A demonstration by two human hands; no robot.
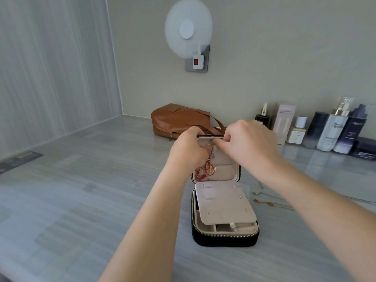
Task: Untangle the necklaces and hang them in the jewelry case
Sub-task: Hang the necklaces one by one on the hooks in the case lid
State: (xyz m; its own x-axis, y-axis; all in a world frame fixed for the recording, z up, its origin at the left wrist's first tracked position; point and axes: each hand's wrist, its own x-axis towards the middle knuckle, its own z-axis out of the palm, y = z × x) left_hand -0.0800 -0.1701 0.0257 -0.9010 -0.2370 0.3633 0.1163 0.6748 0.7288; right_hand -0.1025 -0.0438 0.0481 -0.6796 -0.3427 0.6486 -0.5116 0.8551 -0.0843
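Observation:
A black zippered jewelry case (224, 239) stands open on the counter, its pink-lined lid (225, 169) upright and a pink flap (223, 204) lying over the base. Red cord necklaces (204, 171) with small charms hang down the left side of the lid. My left hand (188, 149) and my right hand (247, 142) are both at the lid's top edge, fingers pinched together on a necklace near the hooks. The exact grip is hidden by my fingers. Thin chain necklaces (270, 203) lie on the counter to the right of the case.
A brown leather bag (179, 121) sits behind the case. Several cosmetic bottles and boxes (329, 131) line the wall at the right. A small white fan (188, 29) is plugged into a wall socket (197, 63). The counter (81, 190) is grey marble.

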